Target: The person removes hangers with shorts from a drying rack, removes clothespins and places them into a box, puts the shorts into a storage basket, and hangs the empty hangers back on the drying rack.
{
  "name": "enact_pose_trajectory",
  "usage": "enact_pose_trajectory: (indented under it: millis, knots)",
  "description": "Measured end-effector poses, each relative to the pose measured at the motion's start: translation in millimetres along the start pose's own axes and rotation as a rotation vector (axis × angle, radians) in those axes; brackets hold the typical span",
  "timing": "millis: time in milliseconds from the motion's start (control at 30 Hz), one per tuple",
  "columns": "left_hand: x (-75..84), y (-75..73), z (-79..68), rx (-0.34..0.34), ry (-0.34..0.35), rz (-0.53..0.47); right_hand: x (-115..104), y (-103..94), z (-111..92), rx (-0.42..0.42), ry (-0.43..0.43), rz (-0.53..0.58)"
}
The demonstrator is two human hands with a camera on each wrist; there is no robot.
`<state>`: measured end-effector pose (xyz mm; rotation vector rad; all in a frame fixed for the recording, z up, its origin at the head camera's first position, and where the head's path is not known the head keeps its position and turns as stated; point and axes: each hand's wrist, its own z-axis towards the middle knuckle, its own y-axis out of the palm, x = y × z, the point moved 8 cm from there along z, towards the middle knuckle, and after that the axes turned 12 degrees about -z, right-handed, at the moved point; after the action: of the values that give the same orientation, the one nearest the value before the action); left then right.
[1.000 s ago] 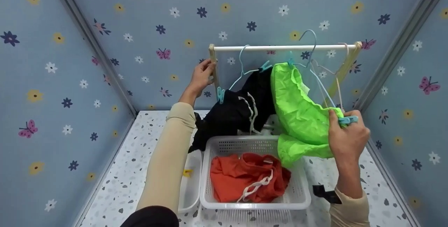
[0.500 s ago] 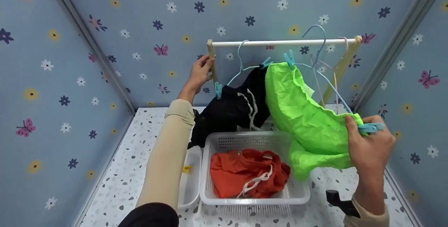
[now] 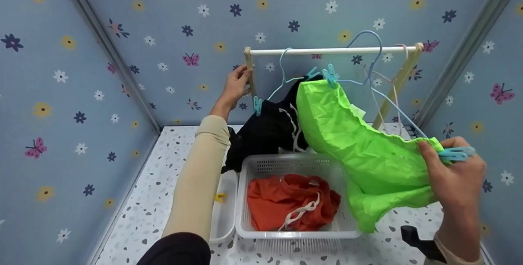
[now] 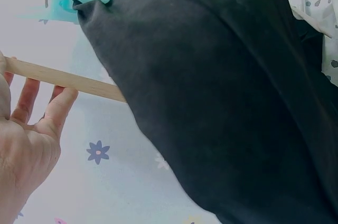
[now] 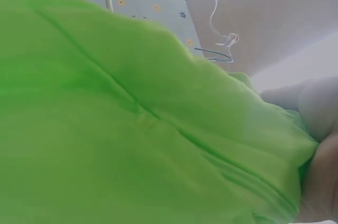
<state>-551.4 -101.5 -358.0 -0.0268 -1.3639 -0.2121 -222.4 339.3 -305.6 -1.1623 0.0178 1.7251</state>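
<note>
My left hand grips the left wooden post of a small clothes rack; in the left wrist view its fingertips lie along that post. Bright green shorts hang from a blue hanger, whose hook overlaps the rack's white bar. My right hand pinches the right end of their waistband, where a blue clothespin sticks out. Another clothespin clips the waistband's left end. Green cloth fills most of the right wrist view.
Black shorts hang clipped to another hanger on the bar's left. A pink hanger is at the right end. Below, a white basket holds red shorts; a white tray beside it contains something yellow.
My right hand has moved right and slightly down, drawing the green shorts and hanger end with it and stretching the waistband out. My left hand stays on the post.
</note>
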Motion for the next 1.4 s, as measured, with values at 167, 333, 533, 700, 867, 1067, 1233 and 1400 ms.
enact_pose_trajectory:
  millis: [167,333,533,700,867,1067,1233,1400]
  knots:
    - [14.3,6.5,-11.4,-0.01,-0.027,-0.004,-10,-13.5,3,0.028,-0.048,0.056]
    - [21.9,9.8,-17.1,-0.017,-0.022,0.005,-19,-26.6,8,0.051,-0.08,0.178]
    - [21.6,8.0,-17.9,-0.019,-0.02,0.016,-28,-29.7,16,0.072,-0.12,0.624]
    - [20.2,8.0,-16.4,-0.019,-0.025,-0.019,-33,-21.6,18,0.042,-0.15,0.866]
    - [23.0,8.7,-17.4,-0.01,-0.01,0.011,-37,-13.3,16,0.005,-0.2,0.825]
    - [23.7,7.1,-13.2,-0.007,0.026,-0.003,-44,-0.7,18,-0.04,-0.266,0.834]
    - [8.7,3.2,-1.5,0.016,0.016,-0.04,-43,13.7,22,-0.087,-0.316,0.911]
    - [-2.0,0.8,1.7,0.038,0.016,-0.023,-35,29.9,22,-0.114,-0.354,0.91]
